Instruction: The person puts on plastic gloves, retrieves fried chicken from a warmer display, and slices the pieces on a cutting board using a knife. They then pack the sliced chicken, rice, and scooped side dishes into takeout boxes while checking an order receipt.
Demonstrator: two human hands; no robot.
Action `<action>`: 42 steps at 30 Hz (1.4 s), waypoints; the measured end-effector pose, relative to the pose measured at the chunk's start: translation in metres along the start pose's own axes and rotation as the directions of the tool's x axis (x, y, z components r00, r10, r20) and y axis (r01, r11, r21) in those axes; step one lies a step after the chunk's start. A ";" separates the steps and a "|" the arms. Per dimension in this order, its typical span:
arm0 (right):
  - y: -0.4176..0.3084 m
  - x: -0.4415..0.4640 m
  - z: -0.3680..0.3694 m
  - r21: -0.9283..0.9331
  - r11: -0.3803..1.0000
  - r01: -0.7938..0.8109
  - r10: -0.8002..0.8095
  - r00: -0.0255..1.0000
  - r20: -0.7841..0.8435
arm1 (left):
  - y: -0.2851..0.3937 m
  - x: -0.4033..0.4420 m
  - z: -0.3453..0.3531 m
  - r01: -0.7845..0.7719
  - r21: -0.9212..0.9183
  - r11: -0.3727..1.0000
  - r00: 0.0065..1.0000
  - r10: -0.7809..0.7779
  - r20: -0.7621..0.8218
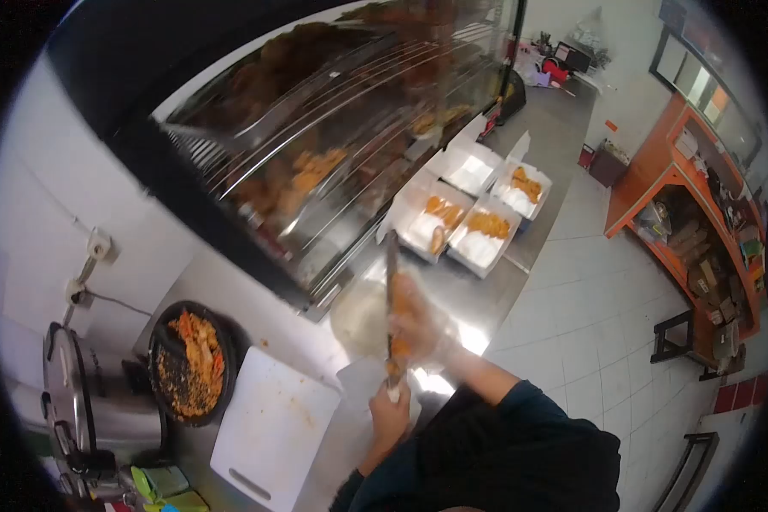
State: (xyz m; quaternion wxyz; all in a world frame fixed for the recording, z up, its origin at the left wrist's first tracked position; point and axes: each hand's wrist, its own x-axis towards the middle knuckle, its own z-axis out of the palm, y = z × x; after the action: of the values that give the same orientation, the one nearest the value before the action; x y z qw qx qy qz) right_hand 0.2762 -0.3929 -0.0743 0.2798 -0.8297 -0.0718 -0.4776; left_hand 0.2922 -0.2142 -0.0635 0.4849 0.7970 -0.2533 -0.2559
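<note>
My left hand [388, 420] is closed round the handle of a long knife [392, 264], whose dark blade points away from me. Over the blade, my right hand [418, 322] is smeared by motion and looks closed round orange-brown fried chicken pieces [403, 292]; a thin clear glove seems to cover it. Beneath the hands are a pale round surface [354, 320] and a white sheet-like thing [358, 380], both partly hidden. Beyond them stand several open white boxes [465, 254] with rice [480, 248]. Chopped fried chicken [489, 224] tops the rice in most boxes.
A white cutting board [273, 427] lies left of my hands, beside a dark mortar [156, 388] of reddish-orange chopped food. A metal pot [115, 401] stands further left. The glass display case [316, 162] borders the counter's far side. An orange shelf unit [644, 213] is across the tiled floor.
</note>
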 end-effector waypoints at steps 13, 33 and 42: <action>0.280 0.142 -0.235 -0.526 0.833 -0.171 -0.136 0.858 -0.495 | 0.221 0.333 0.208 -0.574 0.219 0.789 0.818 0.566 0.105; 0.317 0.062 -0.229 -0.945 0.153 -0.290 0.870 0.493 -0.010 | 0.143 0.297 0.216 0.506 -0.220 0.834 0.570 -0.132 0.811; 0.350 0.036 -0.204 -0.978 0.183 -0.098 0.864 0.491 0.112 | 0.090 0.164 0.083 0.577 0.170 0.799 0.576 -0.546 0.609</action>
State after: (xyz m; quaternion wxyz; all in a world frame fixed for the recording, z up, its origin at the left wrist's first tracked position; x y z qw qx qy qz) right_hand 0.2776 -0.7983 -0.1036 -0.1083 -0.9101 0.3986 0.0346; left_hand 0.3456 -0.4109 -0.0423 0.2831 0.6903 -0.1290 -0.6532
